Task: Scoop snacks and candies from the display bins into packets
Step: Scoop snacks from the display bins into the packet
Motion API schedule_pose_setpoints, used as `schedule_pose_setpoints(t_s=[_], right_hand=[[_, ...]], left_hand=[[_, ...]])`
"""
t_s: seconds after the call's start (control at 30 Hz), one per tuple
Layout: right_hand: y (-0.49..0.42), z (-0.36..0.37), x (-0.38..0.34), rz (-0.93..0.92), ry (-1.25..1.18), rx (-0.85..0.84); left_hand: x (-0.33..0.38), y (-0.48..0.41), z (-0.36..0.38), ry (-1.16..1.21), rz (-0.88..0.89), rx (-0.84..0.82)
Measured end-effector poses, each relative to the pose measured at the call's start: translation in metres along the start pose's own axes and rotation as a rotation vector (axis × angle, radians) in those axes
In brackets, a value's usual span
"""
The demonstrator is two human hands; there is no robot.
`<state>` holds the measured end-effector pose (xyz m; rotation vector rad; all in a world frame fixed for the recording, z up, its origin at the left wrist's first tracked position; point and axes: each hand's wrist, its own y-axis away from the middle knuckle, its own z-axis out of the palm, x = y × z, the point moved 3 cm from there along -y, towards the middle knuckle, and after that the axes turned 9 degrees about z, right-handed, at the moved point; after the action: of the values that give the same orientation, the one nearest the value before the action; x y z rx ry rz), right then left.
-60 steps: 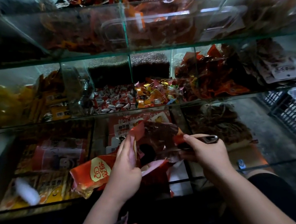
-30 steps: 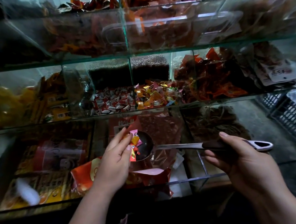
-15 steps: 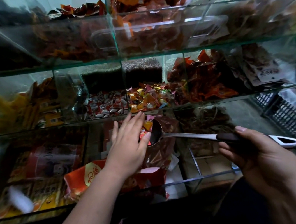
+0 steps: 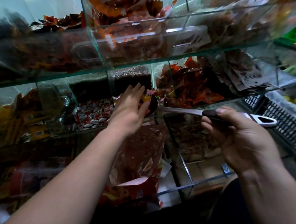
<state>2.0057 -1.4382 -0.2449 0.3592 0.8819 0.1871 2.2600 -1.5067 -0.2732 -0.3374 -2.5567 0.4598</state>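
My right hand (image 4: 241,137) grips the dark handle of a metal scoop (image 4: 181,110), whose bowl reaches over the middle glass bin of colourful wrapped candies (image 4: 166,97). A few bright candies (image 4: 146,98) sit in the bowl. My left hand (image 4: 130,110) is stretched forward with straight fingers laid against those candies at the scoop's bowl. A red and clear plastic packet (image 4: 140,156) lies below, on the lower glass shelf, with no hand on it.
Glass bins (image 4: 100,69) rise in tiers, filled with red and orange snack packs (image 4: 187,88), red-and-white candies (image 4: 95,115) and dark goods (image 4: 130,80). A black plastic crate (image 4: 286,123) stands at the right. Boxed goods lie under the lower glass at left.
Both hands have risen from the packet to the middle candy bin, carrying the scoop up and forward. My left hand let go of the packet and now covers the scoop's candies.
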Motion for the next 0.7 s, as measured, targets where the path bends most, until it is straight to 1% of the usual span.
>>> schedule_pose_setpoints(t_s=[0.13,0.2,0.23,0.27,0.33,0.37,0.4,0.43,0.47,0.53,0.6,0.63,0.67,0.7], right_hand=[[-0.026,0.02,0.011,-0.091,-0.023,0.035],[-0.038,0.032,0.021,-0.211,0.062,0.056],[-0.043,0.037,0.025,-0.33,0.186,0.045],[-0.045,0.044,0.028,-0.494,0.384,0.0],[-0.042,0.056,0.035,-0.839,0.843,-0.191],[-0.04,0.058,0.039,-0.965,1.027,-0.284],[-0.04,0.058,0.041,-1.052,1.157,-0.352],[-0.038,0.059,0.039,-1.116,1.224,-0.379],[-0.033,0.058,0.037,-1.15,1.227,-0.373],[-0.016,0.052,0.031,-1.177,1.126,-0.346],[0.0,0.04,0.028,-1.172,1.057,-0.318],[0.004,0.035,0.028,-1.122,1.083,-0.268],[0.002,0.036,0.023,-0.998,1.144,-0.24],[-0.001,0.044,0.011,-0.812,1.296,-0.23]], left_hand=[[-0.011,-0.018,-0.003,0.083,-0.19,0.027],[-0.015,-0.014,-0.003,0.117,-0.222,0.067],[-0.016,-0.01,-0.003,0.141,-0.229,0.089],[-0.015,-0.004,-0.002,0.161,-0.237,0.111],[-0.012,0.011,-0.003,0.213,-0.263,0.161],[-0.011,0.02,-0.005,0.246,-0.29,0.188],[-0.011,0.031,-0.007,0.277,-0.32,0.217],[-0.011,0.042,-0.011,0.292,-0.344,0.249],[-0.01,0.055,-0.015,0.284,-0.355,0.289],[-0.009,0.085,-0.023,0.208,-0.356,0.384],[-0.011,0.117,-0.026,0.122,-0.39,0.44],[-0.013,0.132,-0.025,0.095,-0.432,0.427],[-0.016,0.146,-0.021,0.075,-0.486,0.384],[-0.021,0.158,-0.015,0.053,-0.546,0.308]])
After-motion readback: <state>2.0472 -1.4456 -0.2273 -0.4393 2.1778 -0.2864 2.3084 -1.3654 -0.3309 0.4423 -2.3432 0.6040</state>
